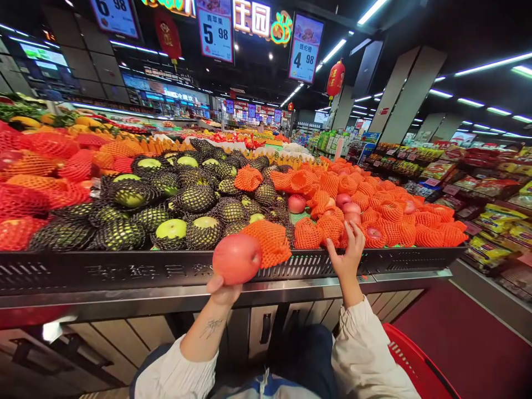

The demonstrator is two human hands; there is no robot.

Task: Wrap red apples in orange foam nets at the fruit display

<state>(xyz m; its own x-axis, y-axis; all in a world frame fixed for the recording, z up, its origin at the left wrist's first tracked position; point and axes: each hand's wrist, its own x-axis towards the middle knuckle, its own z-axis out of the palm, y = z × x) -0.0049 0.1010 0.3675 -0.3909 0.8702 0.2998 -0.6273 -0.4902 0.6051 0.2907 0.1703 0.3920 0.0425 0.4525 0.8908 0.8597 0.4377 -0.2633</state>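
In my left hand (224, 291) rests a red apple (236, 259), held up in front of the black display tray. An orange foam net sleeve (270, 244) shows right beside that apple; whether my fingers hold it too is hidden. My right hand (349, 249) reaches over the tray's front edge with its fingers apart, touching or just above the orange-netted apples (330, 228). A few bare red apples (296, 204) lie among them. Left of these are green apples (171, 229) in black foam nets.
The black slotted tray wall (166, 271) runs along the front, above a metal counter edge (137, 299). A red shopping basket (415, 360) is at the lower right. Shelves of packaged goods (499, 221) stand on the right. Price signs (307, 49) hang overhead.
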